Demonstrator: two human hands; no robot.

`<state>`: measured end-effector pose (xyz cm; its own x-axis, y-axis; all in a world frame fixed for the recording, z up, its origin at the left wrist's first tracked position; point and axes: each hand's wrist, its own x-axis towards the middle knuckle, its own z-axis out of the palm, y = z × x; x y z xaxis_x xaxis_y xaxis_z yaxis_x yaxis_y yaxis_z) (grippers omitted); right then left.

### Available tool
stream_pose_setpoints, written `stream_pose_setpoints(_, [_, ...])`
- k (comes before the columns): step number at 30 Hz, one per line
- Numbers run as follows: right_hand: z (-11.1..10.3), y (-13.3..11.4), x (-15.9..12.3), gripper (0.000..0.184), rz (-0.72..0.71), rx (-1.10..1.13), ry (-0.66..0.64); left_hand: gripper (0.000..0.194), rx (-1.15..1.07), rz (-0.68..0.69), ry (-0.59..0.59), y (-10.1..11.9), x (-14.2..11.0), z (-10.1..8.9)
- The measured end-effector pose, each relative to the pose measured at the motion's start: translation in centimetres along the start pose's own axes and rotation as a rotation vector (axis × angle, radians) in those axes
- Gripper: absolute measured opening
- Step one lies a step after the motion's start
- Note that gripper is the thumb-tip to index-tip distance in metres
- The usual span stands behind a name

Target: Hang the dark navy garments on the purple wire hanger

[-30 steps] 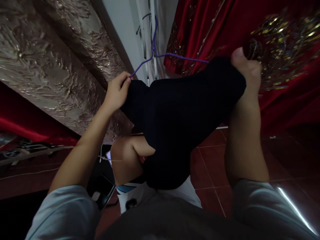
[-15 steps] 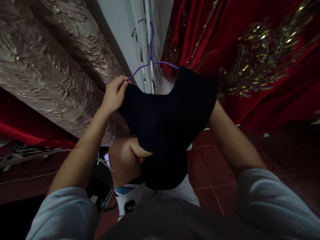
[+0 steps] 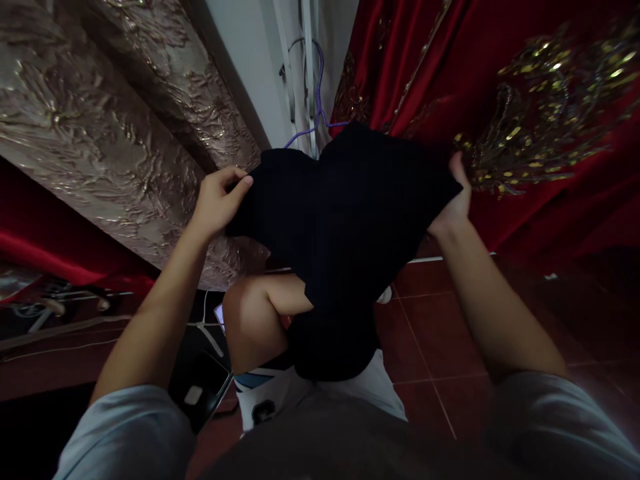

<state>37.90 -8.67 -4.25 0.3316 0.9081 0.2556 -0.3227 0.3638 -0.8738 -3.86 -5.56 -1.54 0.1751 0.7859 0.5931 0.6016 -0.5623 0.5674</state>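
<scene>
A dark short-sleeved shirt (image 3: 340, 207) hangs on a purple wire hanger (image 3: 320, 117), its lower part draped over my lap. The hanger's hook is caught on a white metal rack (image 3: 309, 73), and both its arms run under the cloth. My left hand (image 3: 220, 200) pinches the shirt's left edge between thumb and fingers. At the opposite edge, my right hand (image 3: 455, 197) grips the sleeve, with the thumb showing and most fingers hidden behind the fabric.
Embossed beige fabric (image 3: 125, 133) hangs at the left. Red satin with gold sequins (image 3: 540, 127) hangs at the right. Beside my bare knee (image 3: 253, 327), a phone (image 3: 205, 383) and a small white case (image 3: 193, 395) lie on a dark surface. Red tiles (image 3: 425, 333) cover the floor.
The shirt's shoulders now cover more of the hanger, and the neckline has closed up. My right hand has come into sight at the right sleeve, spreading it outward; my left hand has moved slightly left.
</scene>
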Motion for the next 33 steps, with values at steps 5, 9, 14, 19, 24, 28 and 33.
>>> stream_pose_setpoints(5, [0.6,-2.9,-0.2,0.008,0.061,0.092,0.016,0.02,0.039,0.075,0.051,3.4,1.6,1.3])
stream_pose_setpoints(9, [3.5,-5.9,-1.5,0.015,-0.025,0.176,0.147,0.03,0.102,0.257,0.195,7.9,1.9,1.1])
stream_pose_setpoints(14, [4.4,-6.4,-7.1,0.008,-0.37,0.048,0.118,0.041,-0.021,0.269,0.173,11.2,-1.0,0.5])
stream_pose_setpoints(19, [6.0,-4.7,-14.5,0.05,-0.588,-0.6,-1.026,0.052,-0.6,-0.114,-0.034,11.9,-3.7,0.8])
stream_pose_setpoints(24, [7.8,-3.1,-14.0,0.048,-0.666,-0.654,-1.265,0.029,-0.488,-0.33,-0.211,11.6,-6.6,-1.7])
stream_pose_setpoints(28, [6.8,-0.8,-9.1,0.037,-0.571,-0.645,-0.759,0.031,-0.265,-0.239,-0.498,10.4,-8.6,-4.8])
stream_pose_setpoints(33, [5.5,3.0,-6.8,0.033,-0.094,-0.584,-0.769,0.023,-0.202,-0.25,-0.334,8.9,-8.5,-6.1])
